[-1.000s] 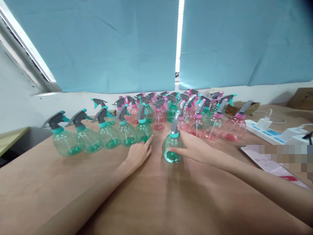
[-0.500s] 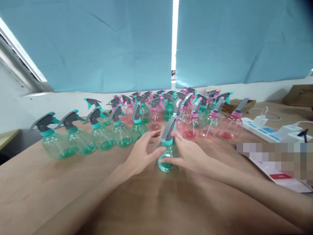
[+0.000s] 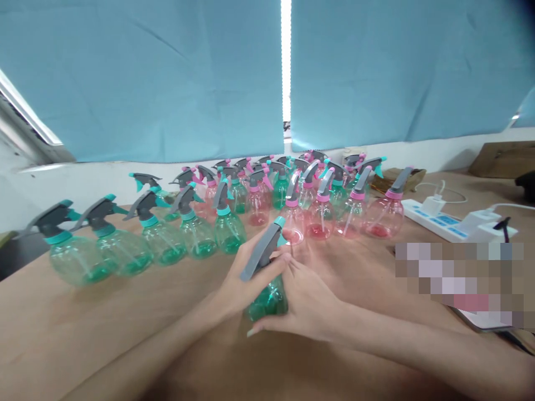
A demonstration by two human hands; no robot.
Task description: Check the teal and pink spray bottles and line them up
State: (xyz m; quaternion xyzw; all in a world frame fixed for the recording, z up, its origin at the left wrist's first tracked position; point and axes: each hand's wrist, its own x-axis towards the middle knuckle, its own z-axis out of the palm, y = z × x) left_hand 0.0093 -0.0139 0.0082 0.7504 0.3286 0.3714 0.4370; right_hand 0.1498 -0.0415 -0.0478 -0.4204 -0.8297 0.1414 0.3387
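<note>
Between my hands is a green see-through spray bottle (image 3: 268,301) with a grey and turquoise trigger head, tilted a little. My left hand (image 3: 236,281) is closed round its neck just below the head, the thumb lying across the front. My right hand (image 3: 311,298) wraps the bottle's round body from the right, its thumb low across the front. Part of the collar is hidden by the fingers. To the left stands a row of green spray bottles (image 3: 169,245); beyond my hands are pink ones (image 3: 321,223) with pink collars.
More green and pink bottles crowd the table's back, before a blue curtain (image 3: 188,83). A white power strip (image 3: 437,220) with plugs and cables lies at right, near a partly blurred flat device (image 3: 485,317). A brown cardboard piece (image 3: 501,160) is at the far right.
My hands have closed on the green bottle, which has come nearer and turned, its head now leaning right. My view has shifted slightly to the right.
</note>
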